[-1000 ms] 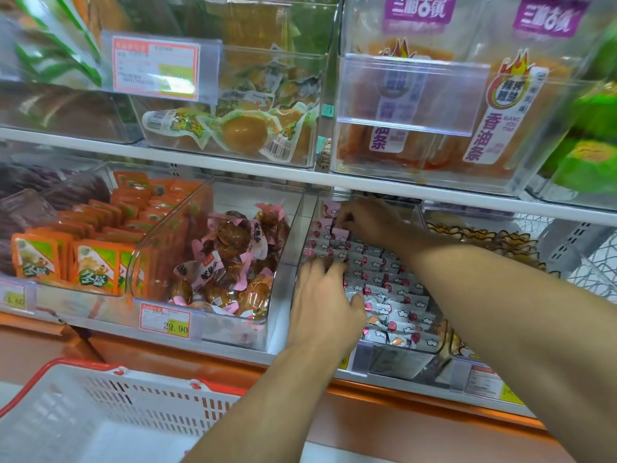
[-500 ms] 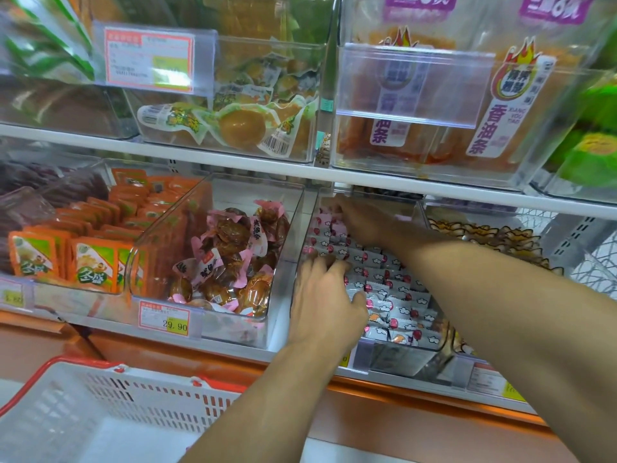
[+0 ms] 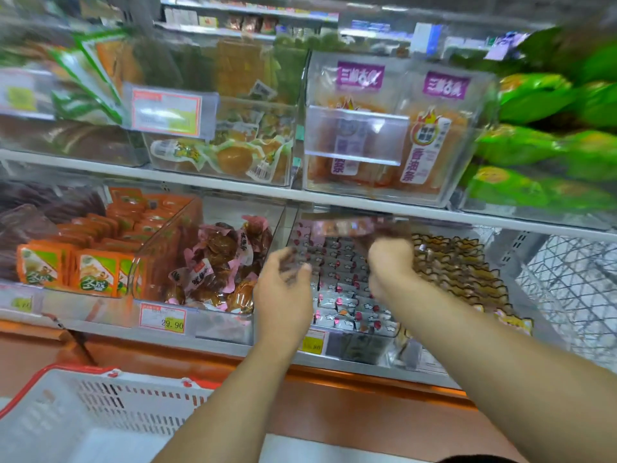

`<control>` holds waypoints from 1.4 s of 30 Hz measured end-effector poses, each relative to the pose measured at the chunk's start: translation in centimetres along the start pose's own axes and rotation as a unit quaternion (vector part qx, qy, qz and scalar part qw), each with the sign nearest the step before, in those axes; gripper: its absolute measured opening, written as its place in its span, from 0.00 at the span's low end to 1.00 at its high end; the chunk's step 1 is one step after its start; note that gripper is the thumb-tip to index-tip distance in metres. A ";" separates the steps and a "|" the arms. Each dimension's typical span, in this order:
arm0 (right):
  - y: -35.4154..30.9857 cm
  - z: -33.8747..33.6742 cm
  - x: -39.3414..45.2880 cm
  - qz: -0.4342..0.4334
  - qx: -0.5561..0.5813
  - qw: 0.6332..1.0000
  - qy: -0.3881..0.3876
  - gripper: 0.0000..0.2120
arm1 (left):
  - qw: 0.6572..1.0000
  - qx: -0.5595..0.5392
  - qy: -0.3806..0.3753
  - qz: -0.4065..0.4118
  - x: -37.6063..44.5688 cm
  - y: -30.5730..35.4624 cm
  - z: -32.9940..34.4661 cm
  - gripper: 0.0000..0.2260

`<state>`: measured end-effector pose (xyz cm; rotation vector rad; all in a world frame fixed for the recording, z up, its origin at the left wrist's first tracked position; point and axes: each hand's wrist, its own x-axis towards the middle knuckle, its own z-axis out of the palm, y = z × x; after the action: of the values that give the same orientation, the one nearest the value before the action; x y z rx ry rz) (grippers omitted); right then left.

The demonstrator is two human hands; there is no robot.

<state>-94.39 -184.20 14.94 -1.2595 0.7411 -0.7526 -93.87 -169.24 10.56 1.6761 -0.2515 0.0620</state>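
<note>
A person's two bare arms reach into a shop shelf of clear snack bins, and the view is smeared by motion. The right hand is raised in a fist just under the upper shelf edge. Its fingers are curled round a pinkish packet that streaks out to the left, too blurred to read. The left hand hovers lower, with its fingers loosely curved and thumb apart. A grey smear lies at the fingertips, and whether it holds anything cannot be told. Between and below both hands lie the small packets — silver with pink marks — in tidy rows inside a clear bin. Just left is a bin of brown wrapped snacks with a price tag. A white basket with a red rim sits at the lower left.
</note>
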 end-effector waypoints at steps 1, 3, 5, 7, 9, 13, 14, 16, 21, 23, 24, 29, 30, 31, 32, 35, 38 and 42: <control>0.2 -1.0 -1.3 0.039 0.038 0.998 -0.017 0.09 | 0.999 -0.036 0.005 -0.023 -0.3 0.2 -0.3 0.14; 0.4 -2.6 -4.0 0.085 0.081 0.991 -0.059 0.09 | 0.987 -0.134 -0.005 -0.088 -0.6 0.4 -0.9 0.14; 0.8 -3.8 -5.8 0.109 0.105 0.985 -0.083 0.07 | 0.968 -0.207 -0.022 -0.138 -0.7 0.7 -1.4 0.10; 1.3 -4.7 -7.0 0.123 0.123 0.980 -0.096 0.07 | 0.958 -0.234 -0.032 -0.162 -0.9 0.7 -1.8 0.06; 2.0 -5.5 -7.5 0.128 0.124 0.979 -0.103 0.06 | 0.952 -0.249 -0.037 -0.173 -1.1 0.5 -2.0 0.06; 2.2 -7.0 -7.5 0.077 0.048 0.984 -0.151 0.11 | 0.951 -0.249 -0.037 -0.177 -1.2 0.3 -2.0 0.06; 2.3 -7.3 -7.3 0.045 0.000 0.984 -0.175 0.16 | 0.952 -0.248 -0.037 -0.176 -1.2 0.3 -1.9 0.07; 2.3 -7.7 -7.3 0.004 -0.065 0.974 -0.218 0.20 | 0.951 -0.251 -0.050 -0.172 -1.2 0.4 -1.6 0.10; 2.4 -8.0 -6.9 -0.014 -0.049 0.974 -0.223 0.19 | 0.947 -0.263 -0.076 -0.168 -1.4 0.6 -1.2 0.08; 2.4 -8.3 -6.6 -0.029 -0.066 0.973 -0.221 0.19 | 0.945 -0.267 -0.084 -0.166 -1.4 0.6 -1.0 0.06; 2.4 -8.4 -6.5 -0.038 -0.078 0.971 -0.223 0.19 | 0.945 -0.269 -0.086 -0.165 -1.3 0.6 -1.0 0.06; 2.5 -8.6 -6.1 -0.039 -0.077 0.970 -0.228 0.14 | 0.941 -0.276 -0.092 -0.172 -1.1 0.6 -1.0 0.08; 2.5 -8.5 -6.1 -0.031 -0.067 0.970 -0.233 0.12 | 0.940 -0.277 -0.099 -0.171 -1.1 0.6 -1.0 0.08; 2.5 -8.5 -6.0 -0.020 -0.055 0.969 -0.239 0.11 | 0.940 -0.276 -0.108 -0.169 -1.0 0.6 -1.1 0.08; 2.5 -8.4 -5.9 -0.007 -0.041 0.970 -0.241 0.09 | 0.939 -0.276 -0.119 -0.167 -1.1 0.6 -1.1 0.09; 2.2 -8.3 -5.8 0.024 -0.025 0.972 -0.234 0.07 | 0.942 -0.259 -0.138 -0.162 -1.3 0.7 -1.0 0.08; 1.9 -8.6 -5.7 0.024 -0.029 0.961 -0.274 0.16 | 0.949 -0.236 -0.130 -0.164 -1.4 0.6 -0.9 0.12; 2.0 -9.2 -5.7 0.006 -0.023 0.940 -0.340 0.21 | 0.959 -0.198 -0.102 -0.176 -1.3 0.5 -0.9 0.19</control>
<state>-104.98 -184.20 11.96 -1.4370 0.1978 -0.2472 -95.18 -168.24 10.87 1.3031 -0.1070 -0.4066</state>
